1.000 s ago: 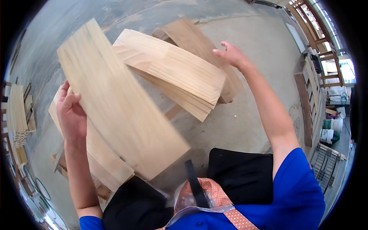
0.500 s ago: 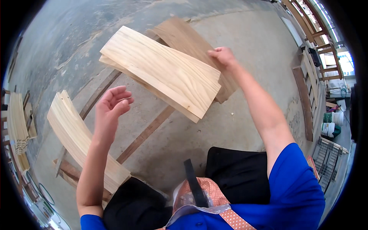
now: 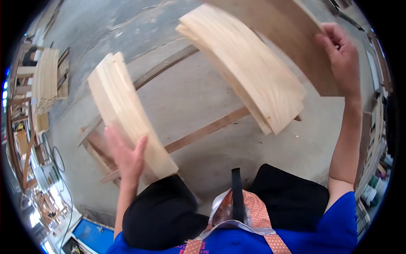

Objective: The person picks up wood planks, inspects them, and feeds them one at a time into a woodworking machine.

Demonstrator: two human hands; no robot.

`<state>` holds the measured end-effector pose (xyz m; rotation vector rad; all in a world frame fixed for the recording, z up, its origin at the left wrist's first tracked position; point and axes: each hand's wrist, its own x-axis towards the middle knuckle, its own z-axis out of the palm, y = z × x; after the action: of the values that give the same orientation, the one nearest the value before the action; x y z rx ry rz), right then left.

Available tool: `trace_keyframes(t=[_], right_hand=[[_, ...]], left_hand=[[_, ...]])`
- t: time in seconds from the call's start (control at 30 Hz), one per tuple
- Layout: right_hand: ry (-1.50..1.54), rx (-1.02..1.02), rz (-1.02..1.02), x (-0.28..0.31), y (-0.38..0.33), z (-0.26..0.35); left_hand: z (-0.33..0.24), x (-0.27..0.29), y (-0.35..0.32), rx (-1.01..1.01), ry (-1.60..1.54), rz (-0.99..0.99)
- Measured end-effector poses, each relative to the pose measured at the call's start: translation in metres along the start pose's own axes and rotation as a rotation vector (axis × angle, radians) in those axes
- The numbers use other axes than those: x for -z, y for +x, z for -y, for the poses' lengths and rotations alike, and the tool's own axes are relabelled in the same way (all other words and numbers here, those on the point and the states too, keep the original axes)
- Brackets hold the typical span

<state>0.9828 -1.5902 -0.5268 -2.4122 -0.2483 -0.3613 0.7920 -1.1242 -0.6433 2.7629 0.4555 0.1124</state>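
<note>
My right hand grips the edge of a thin brown board at the upper right, fingers closed round it. The board is raised at a slant beside a stack of pale wooden boards. At the left lies a second pile of pale boards, its lower end close to my left knee. Over the near part of that pile is my left hand, fingers spread and thumb apart, holding nothing. Blur hides whether it touches the wood.
Two wooden rails, one farther off and one nearer, run beneath the boards above the concrete floor. Stacked pale planks stand at the far left. A cable and a blue panel are at the lower left.
The view has swung left. My right hand has pulled the brown board away from the pale stack and up to the right. My left hand has lowered to the left pile, fingers spreading.
</note>
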Motion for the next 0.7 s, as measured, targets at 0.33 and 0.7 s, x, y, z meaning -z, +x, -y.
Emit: trace_keyframes(t=[0.33, 0.7], right_hand=[[-0.354, 0.086, 0.355, -0.049, -0.01, 0.04], [-0.392, -0.046, 0.736, -0.048, 0.022, 0.034]], left_hand=[[-0.035, 0.004, 0.007, 0.056, 0.235, 0.127], [-0.027, -0.005, 0.013, -0.141, 0.294, 0.073]])
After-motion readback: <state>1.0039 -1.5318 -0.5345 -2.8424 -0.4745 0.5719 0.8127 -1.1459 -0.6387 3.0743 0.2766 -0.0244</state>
